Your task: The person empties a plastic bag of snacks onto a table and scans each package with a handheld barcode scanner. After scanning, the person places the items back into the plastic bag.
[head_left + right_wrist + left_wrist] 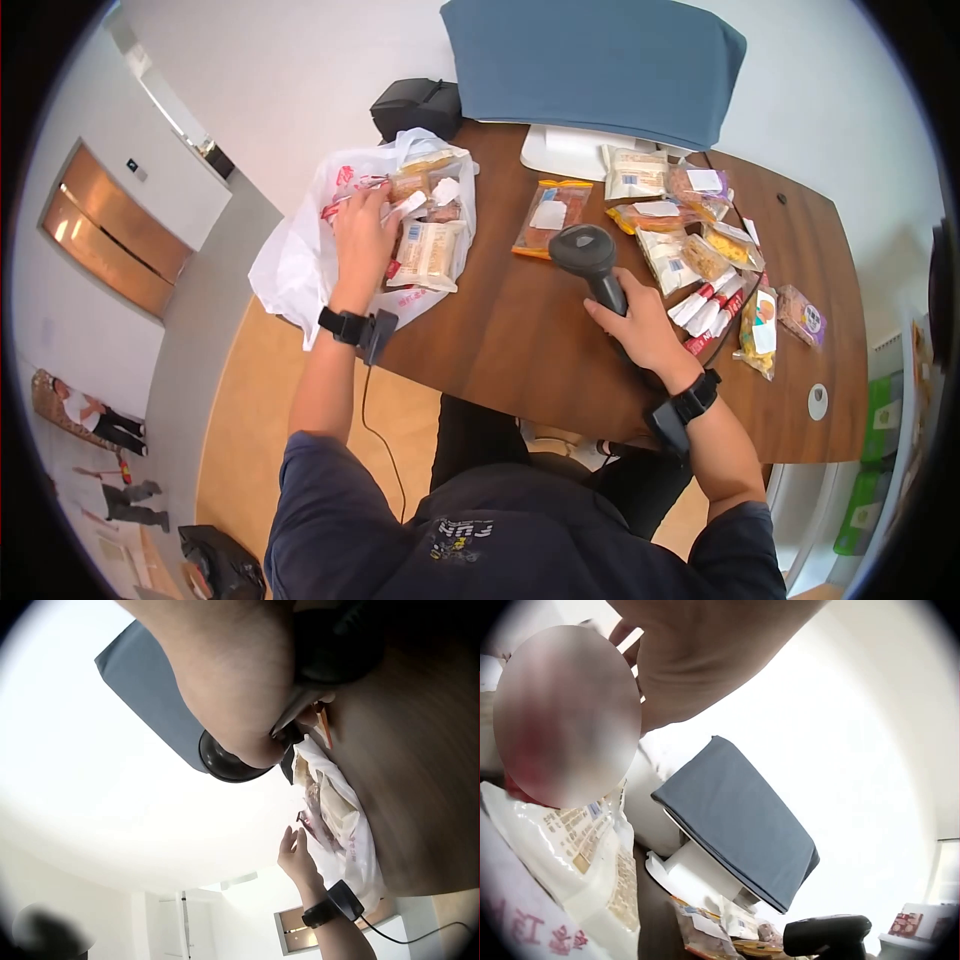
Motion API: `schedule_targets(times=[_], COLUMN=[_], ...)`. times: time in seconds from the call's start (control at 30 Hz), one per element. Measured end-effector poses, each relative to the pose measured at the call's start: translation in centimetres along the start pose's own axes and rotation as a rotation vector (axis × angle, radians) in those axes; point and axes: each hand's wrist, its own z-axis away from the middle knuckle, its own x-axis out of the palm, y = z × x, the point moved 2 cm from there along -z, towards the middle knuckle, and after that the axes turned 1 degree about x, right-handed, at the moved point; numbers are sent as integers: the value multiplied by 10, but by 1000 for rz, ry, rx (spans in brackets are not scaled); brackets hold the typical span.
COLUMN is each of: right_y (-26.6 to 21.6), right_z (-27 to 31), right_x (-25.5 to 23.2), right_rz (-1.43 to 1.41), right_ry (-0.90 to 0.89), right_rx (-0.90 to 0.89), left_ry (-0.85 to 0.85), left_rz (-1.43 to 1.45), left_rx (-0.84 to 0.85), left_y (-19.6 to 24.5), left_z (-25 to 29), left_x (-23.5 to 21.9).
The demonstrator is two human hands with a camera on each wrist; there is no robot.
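Observation:
My left hand (363, 240) reaches into a white plastic bag (290, 265), its fingers loosely extended over packaged snacks. Beside it in the bag lies a cream-coloured packet (427, 255). In the right wrist view, the left fingertips are close to a red-edged wrapper (306, 820); contact is unclear. A blurred patch hides them in the left wrist view. My right hand (643, 325) grips the handle of a black scanner (585, 252), its head over the table beside an orange-edged packet (560, 205) with a white label.
Several snack packets (665, 255) and red-and-white sticks (712, 305) lie at the right of the wooden table (500, 330). A cloth-covered monitor (600, 70) stands at the back, beside a black box (415, 105). Cables hang from the wrists. Two people are far left.

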Motion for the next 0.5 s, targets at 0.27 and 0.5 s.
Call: schedule_targets(times=[0.27,0.5], right_y=[16,3], right_z=[-6,-4], right_x=[0,-6], right_rz=[-54,-7], right_ry=[20,16], right_rx=[77,94], left_ry=[-179,-320], left_rz=[508,208], left_rx=[-103,-110], left_y=[138,180], left_z=[20,27], left_x=[89,145])
